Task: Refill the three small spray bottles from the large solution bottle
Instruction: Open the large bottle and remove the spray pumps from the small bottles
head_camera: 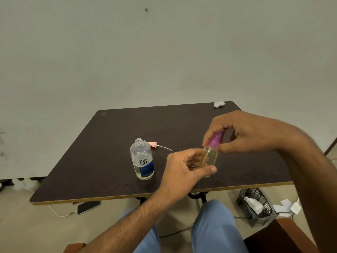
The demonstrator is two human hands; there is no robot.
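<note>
From the head view, a small spray bottle (209,158) is held just above the table (109,143), at about four o'clock from the table's middle. It is gripped round its body by the left hand (184,168), thumb across its lower end, while its purple spray top (216,139) is pinched by the fingertips of the right hand (255,132). Yellowish liquid is seen inside; whether the top is being screwed on or off cannot be told. The large solution bottle (142,159) stands uncapped at nine o'clock from the small one, nearly empty. A pink spray head (153,144) with its dip tube lies just beyond it, at twelve o'clock. Only this one small bottle is seen.

A spill could be caused if the tilted small bottle is released with its top loose, and the uncapped large bottle could be tipped by a passing forearm.

"re-nu" is read on the large bottle's label; the smaller print is too blurred.
</note>
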